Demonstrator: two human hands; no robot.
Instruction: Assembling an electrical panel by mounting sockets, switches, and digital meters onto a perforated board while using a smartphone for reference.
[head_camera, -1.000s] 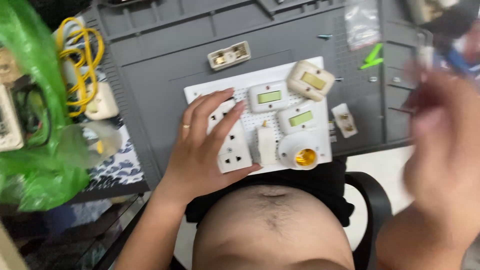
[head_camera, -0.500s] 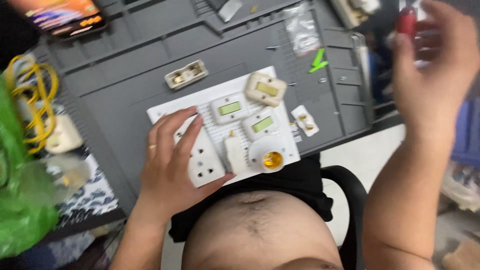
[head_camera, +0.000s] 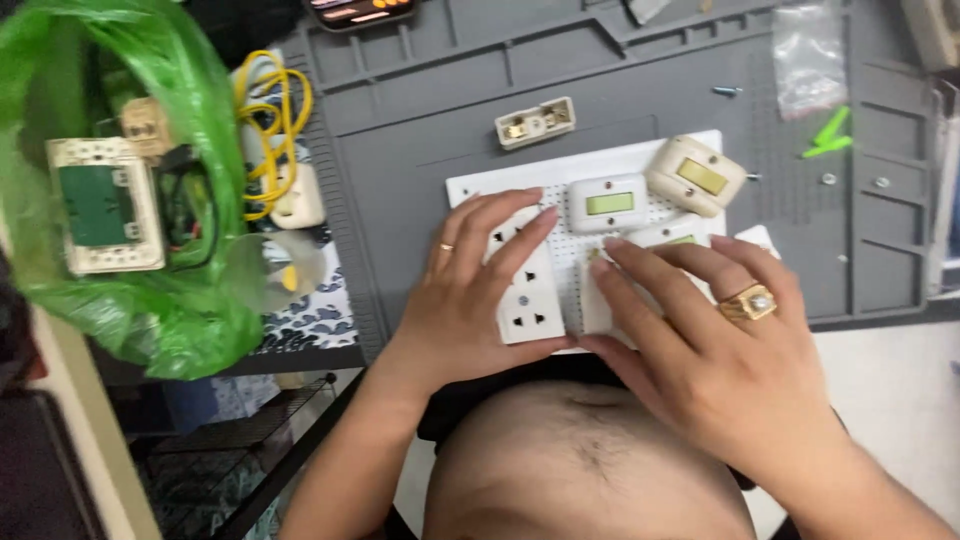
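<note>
On the white board (head_camera: 470, 188), my right hand (head_camera: 715, 345) has come down from the air, fingers spread flat beside my left hand (head_camera: 470, 300), fingers splayed over the double socket (head_camera: 530, 300).

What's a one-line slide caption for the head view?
Both hands rest on a white perforated board: left hand over a white socket strip, right hand beside it.

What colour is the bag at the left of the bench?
Translucent green bag, seen in the head view; a cream socket plate with a green back shows inside it.
</note>
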